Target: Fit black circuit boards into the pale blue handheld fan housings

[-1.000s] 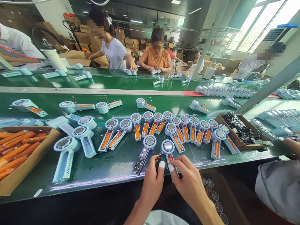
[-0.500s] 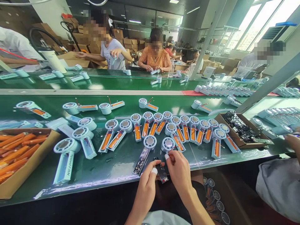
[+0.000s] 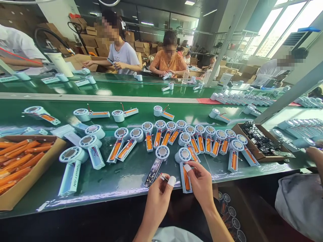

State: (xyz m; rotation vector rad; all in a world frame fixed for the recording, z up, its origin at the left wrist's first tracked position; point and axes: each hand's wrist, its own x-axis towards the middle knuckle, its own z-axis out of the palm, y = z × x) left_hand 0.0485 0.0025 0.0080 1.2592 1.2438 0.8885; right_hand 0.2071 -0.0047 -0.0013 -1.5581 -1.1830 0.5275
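Note:
My left hand [image 3: 161, 191] is closed near the table's front edge, pinching a thin dark circuit board seen nearly edge-on between its fingers. My right hand [image 3: 199, 181] has its fingers pinched at the upper right of a light-blue fan [image 3: 183, 155], whose open handle holds an orange battery [image 3: 186, 179]; what the fingertips grip is too small to tell. Just left of that fan lies another one [image 3: 162, 153] with a black circuit board [image 3: 152, 173] in its handle. White covers are on a finger or thumb of each hand.
Fans with orange batteries [image 3: 148, 141] line the table behind my hands. A box of orange batteries [image 3: 54, 148] stands left, a box of black boards [image 3: 267, 158] right. Several people work opposite; a person's hand [image 3: 316, 156] is at the right edge. A green belt [image 3: 141, 116] runs behind.
The board in my left hand has turned from flat to nearly edge-on. My right hand has moved slightly right, and the fan handle with its orange battery now shows between my hands.

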